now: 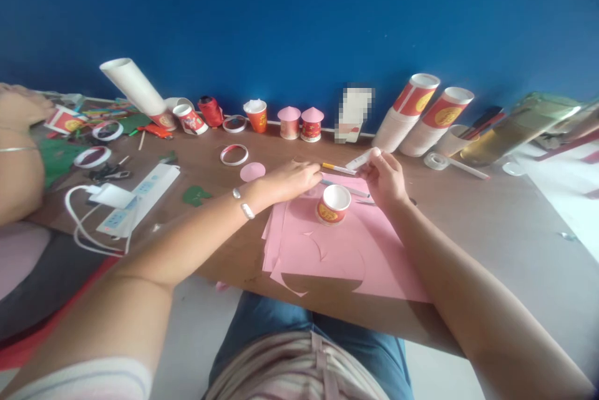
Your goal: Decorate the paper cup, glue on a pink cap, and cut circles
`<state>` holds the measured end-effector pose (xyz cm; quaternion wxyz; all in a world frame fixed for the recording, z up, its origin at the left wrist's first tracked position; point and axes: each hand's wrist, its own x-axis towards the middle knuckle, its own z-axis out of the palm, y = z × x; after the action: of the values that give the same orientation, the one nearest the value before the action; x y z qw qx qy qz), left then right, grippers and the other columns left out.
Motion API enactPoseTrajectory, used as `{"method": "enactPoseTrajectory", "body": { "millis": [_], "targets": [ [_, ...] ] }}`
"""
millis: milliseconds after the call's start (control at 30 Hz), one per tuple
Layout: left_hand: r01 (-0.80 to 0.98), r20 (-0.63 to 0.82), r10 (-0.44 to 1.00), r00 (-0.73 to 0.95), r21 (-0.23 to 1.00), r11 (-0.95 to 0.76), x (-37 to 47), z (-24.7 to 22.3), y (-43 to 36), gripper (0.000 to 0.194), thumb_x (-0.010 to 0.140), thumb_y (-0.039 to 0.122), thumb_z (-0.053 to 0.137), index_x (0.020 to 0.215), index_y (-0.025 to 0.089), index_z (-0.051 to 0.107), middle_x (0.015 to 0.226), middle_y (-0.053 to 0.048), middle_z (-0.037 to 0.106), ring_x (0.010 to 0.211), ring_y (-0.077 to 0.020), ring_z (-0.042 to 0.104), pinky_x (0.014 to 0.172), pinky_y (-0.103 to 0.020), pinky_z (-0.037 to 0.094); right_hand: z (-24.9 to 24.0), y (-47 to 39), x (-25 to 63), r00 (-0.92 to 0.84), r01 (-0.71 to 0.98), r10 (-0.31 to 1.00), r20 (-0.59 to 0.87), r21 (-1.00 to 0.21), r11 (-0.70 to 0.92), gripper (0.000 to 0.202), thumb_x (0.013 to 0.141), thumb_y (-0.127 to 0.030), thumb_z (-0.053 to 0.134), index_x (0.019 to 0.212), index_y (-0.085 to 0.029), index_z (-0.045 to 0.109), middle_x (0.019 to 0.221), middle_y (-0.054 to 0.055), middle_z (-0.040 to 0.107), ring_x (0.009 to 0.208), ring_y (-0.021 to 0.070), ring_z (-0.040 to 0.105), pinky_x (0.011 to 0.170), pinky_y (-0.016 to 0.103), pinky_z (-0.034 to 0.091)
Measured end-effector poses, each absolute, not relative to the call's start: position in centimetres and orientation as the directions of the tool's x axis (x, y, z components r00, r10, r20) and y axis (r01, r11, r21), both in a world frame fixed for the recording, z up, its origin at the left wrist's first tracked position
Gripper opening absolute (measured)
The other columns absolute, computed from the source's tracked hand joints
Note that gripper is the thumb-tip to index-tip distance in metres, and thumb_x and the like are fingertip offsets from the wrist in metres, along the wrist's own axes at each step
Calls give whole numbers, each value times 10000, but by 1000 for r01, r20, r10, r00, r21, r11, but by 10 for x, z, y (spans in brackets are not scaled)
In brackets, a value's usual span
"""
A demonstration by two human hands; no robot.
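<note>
A yellow-and-white pen (pixel 337 168) spans the gap between my two hands, above the back edge of the pink paper. My right hand (pixel 384 176) is closed, thumb and fingers pinching near its white end. My left hand (pixel 299 178) has its fingers bent together at the yellow end; its fingertips are partly hidden. Just below, a short cut-down paper cup (pixel 330 216), red with a yellow print, stands open side up on pink paper sheets (pixel 341 256). The top sheet has curved cut lines. A thin bluish-grey pen (pixel 350 188) lies behind the cup.
Two small cups with pink cone tops (pixel 289 122) stand by the wall. Two leaning cup stacks (pixel 397 122), a tape roll (pixel 436 161) and a bottle (pixel 519 128) are at right. Left are a power strip (pixel 140 199), a pink disc (pixel 253 171), cup rings (pixel 234 155) and another person's arm (pixel 19 156).
</note>
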<state>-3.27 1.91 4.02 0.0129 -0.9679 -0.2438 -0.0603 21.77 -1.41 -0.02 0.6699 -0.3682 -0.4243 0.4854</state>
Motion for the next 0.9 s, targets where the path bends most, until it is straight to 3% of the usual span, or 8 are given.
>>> {"method": "enactPoseTrajectory", "body": {
  "millis": [67,167,267,367,567,700,800,900],
  "targets": [
    [527,257,561,787,192,-828,-28,49,19,238,999,123,473,1060,170,698,1075,-98,725,925,-207,694,758,-321,506,3,-15,215,160,-364,966,202,-898,248,493,754,-590,874,734,-230,538,611,-66,471,546,97,492,532,236,515],
    [423,358,724,589,627,-654,-12,54,18,182,1000,303,591,1094,171,674,1040,-70,750,874,-165,703,814,-312,550,7,-18,211,136,-388,970,202,-890,240,455,747,-573,883,765,-217,600,641,-46,552,559,94,522,557,235,528],
    [235,336,771,541,820,-522,4,50,15,370,873,381,774,1146,164,650,1046,-74,752,904,-167,711,817,-300,572,10,-21,208,113,-383,971,213,-892,240,430,747,-558,888,804,-207,646,686,-22,630,579,104,569,580,250,546],
    [209,361,768,529,822,-531,13,42,12,431,798,304,838,1162,180,643,1039,-49,754,867,-148,697,796,-284,570,10,-23,206,74,-377,974,216,-898,228,426,743,-551,895,815,-201,665,708,-8,669,594,112,602,593,259,554],
    [262,517,721,461,697,-668,13,37,9,106,916,257,702,993,186,684,890,-14,755,801,-136,702,774,-276,565,10,-23,207,29,-348,979,202,-916,200,434,740,-565,895,786,-191,681,698,-1,690,600,116,635,608,267,574],
    [265,559,695,451,660,-703,11,37,9,93,914,256,706,971,187,682,926,-22,769,819,-142,712,786,-284,574,11,-25,204,12,-335,981,192,-924,185,439,749,-588,877,742,-193,685,675,-5,675,568,106,612,578,260,560],
    [266,551,696,460,663,-700,12,37,9,77,921,249,692,972,193,680,962,-28,773,855,-150,716,823,-303,584,14,-27,200,9,-378,981,192,-908,181,408,712,-541,914,865,-216,723,684,-33,649,568,95,579,572,256,551],
    [195,500,734,460,750,-633,12,34,10,217,914,270,706,1116,200,669,1057,-57,764,942,-172,724,885,-339,595,17,-28,198,7,-411,984,176,-897,163,394,692,-492,935,908,-233,732,654,-58,591,541,80,501,560,252,535]
  ]
}}
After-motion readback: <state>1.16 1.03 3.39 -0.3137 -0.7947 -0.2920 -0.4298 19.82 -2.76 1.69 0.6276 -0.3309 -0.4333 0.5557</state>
